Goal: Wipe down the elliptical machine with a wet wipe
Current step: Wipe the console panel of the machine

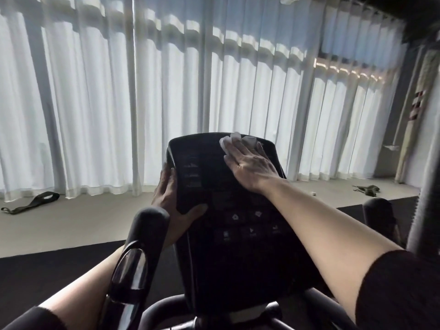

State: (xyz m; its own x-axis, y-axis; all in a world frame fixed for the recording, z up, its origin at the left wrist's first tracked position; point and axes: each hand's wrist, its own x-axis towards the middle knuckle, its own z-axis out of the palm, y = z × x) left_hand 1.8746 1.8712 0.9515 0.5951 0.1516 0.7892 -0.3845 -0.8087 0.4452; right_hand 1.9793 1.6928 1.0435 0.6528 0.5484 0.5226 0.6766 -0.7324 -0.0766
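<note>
So I'm up at the console (228, 198) of the elliptical right now. My right hand (250, 167) is laid flat on the top right of the display panel, fingers pretty much straight, pressing the wet wipe (232, 140) against the surface. The wipe is bunched under my fingertips, right at the upper edge of the console, with white bits poking out past them. So that grip is an open palm pushing down, not a pinch.

My left hand (172, 201) is steadying the console from its left side: fingers run up along the edge and the thumb hooks over the front near the button area. I'd call that a loose hold around the rim.

Progress-wise, my guess is early days. The wipe is only at the top corner of the screen; I can't tell from this view which parts are already clean. The lower buttons, the left handlebar (133, 258) close to the camera, the padded right handle (378, 210) and the frame tubes below all look like they're left to do.
</note>
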